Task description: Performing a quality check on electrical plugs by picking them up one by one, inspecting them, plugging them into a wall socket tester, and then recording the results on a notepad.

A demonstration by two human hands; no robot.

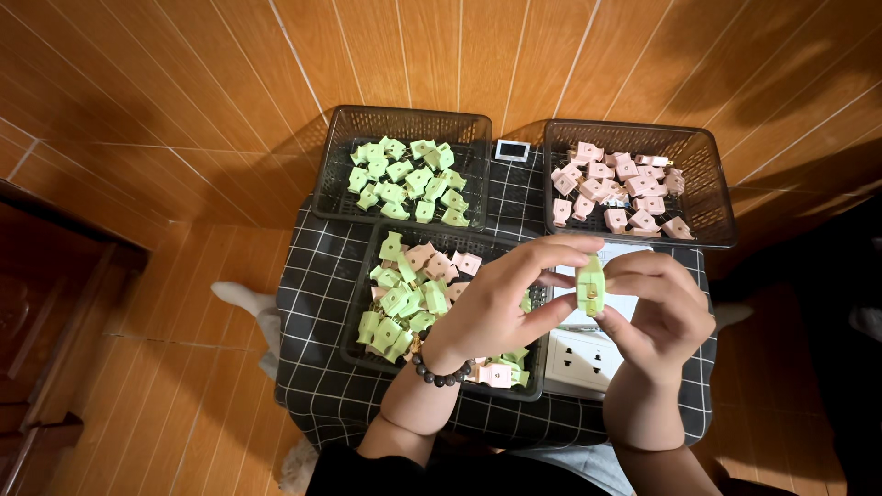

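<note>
Both my hands meet above the small table and hold one green plug adapter [591, 286] upright between their fingertips. My left hand [501, 303], with a dark bead bracelet on the wrist, pinches it from the left. From the right, my right hand [660, 308] grips it. Under my hands lies a black mesh basket [360, 317] with mixed green and pink adapters. A white socket strip [581, 360] lies beneath my right hand.
At the back left a black basket [338, 174] holds only green adapters; at the back right another basket [712, 188] holds only pink ones. A small white device [512, 150] sits between them. The table has a black checked cloth [317, 276]. Wooden floor surrounds it.
</note>
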